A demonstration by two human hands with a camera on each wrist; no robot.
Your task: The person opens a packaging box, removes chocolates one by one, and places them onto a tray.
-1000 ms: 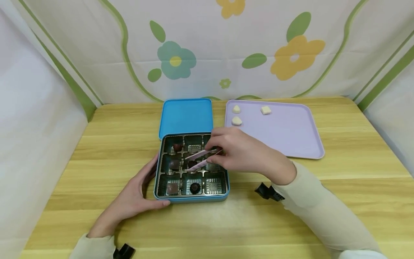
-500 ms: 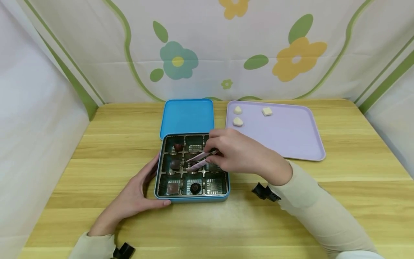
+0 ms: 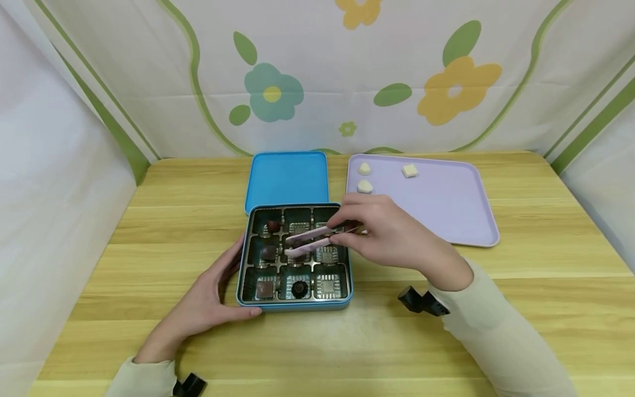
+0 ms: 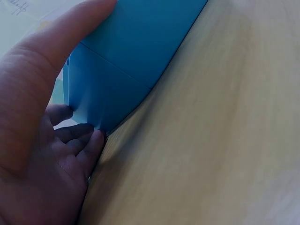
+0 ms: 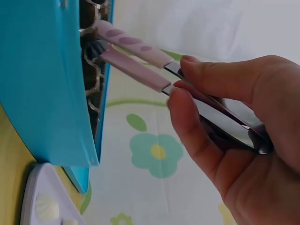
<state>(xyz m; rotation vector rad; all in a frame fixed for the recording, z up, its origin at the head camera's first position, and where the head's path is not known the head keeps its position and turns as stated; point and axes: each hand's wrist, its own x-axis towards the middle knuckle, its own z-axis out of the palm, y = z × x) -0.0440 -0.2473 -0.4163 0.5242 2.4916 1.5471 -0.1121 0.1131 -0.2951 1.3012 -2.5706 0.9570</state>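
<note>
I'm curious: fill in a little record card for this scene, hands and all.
Left hand: grips the blue tin
Right hand: holds pink tongs, tips at the tin's middle
Tin contents: dark pieces in some compartments
Blue lid: behind the tin
Lilac tray: at least three white pieces
Surface: wood-grain table

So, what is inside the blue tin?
Four dark pieces show: three at left, one front middle. Tongs partly cover another at centre; the right hand partly hides the back right compartment.
</note>
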